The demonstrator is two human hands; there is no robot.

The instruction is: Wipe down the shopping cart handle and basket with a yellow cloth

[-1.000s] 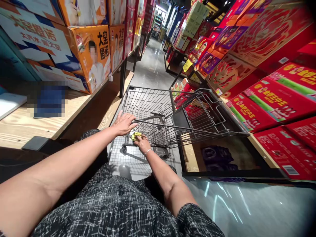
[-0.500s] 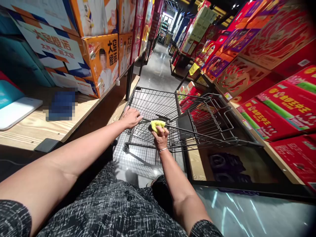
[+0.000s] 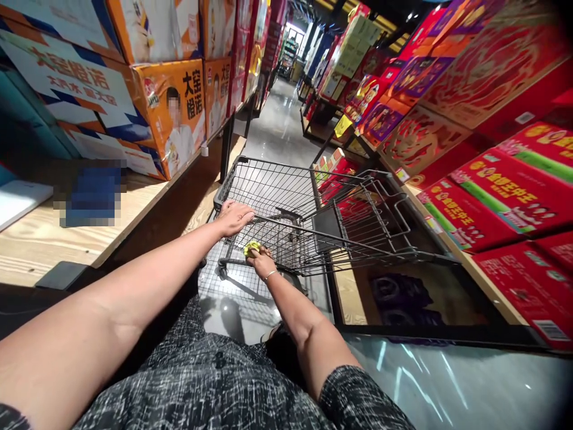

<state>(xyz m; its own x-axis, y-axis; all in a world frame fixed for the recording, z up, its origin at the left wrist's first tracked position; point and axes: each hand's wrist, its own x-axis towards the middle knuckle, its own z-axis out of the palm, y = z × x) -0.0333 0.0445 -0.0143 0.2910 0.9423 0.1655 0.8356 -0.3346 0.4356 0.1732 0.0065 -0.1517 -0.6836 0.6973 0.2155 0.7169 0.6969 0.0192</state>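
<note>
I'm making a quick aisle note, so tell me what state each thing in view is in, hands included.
Left hand: resting on the cart's top rail.
Right hand: closed on the yellow cloth.
Yellow cloth: bunched up.
Shopping cart: upright on the floor.
Orange cartons: closed, stacked.
Red boxes: closed, stacked.
Blue item on the left shelf: lying there, too blurred to tell more.

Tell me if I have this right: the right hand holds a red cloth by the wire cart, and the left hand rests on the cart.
Not quite: the cloth is yellow, not red, as the head view shows. The right hand does hold it by the wire cart, and the left hand rests on the cart.
</note>
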